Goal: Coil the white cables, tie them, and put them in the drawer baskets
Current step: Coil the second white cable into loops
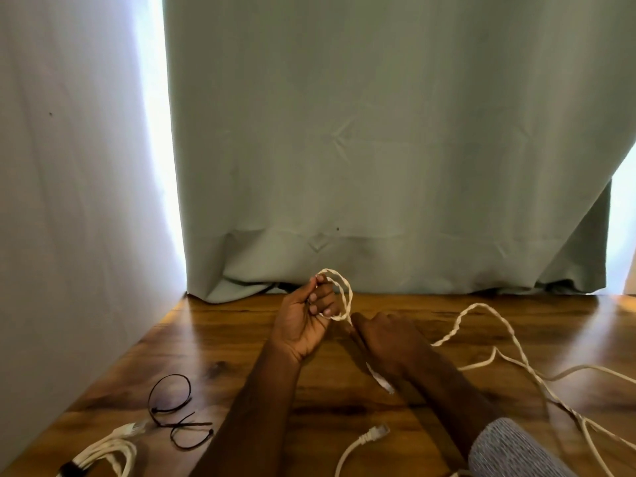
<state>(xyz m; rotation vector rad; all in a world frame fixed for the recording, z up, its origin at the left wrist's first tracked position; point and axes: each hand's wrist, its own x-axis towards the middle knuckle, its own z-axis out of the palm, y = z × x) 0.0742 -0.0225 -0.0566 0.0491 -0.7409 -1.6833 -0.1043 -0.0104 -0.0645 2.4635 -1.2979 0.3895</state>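
Green curtain [378,149] hangs behind table [241,339], hem bunched on table's far edge. White cable [495,346] trails loose over table's right side, runs off frame. Left hand [304,316] mid-table, palm up, fingers curled, gripping small cable loop [339,290]. Right hand [385,342] just beside it, back to camera, fingertips hidden, seems to pinch cable below loop. Tied bundle [106,452] cut off at table's near-left corner. Black ties [175,411] next to bundle. Plug [373,433] at near edge.

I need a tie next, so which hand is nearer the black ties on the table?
Left. The left hand holds the cable loop up and right of the black ties; the right hand is farther right.
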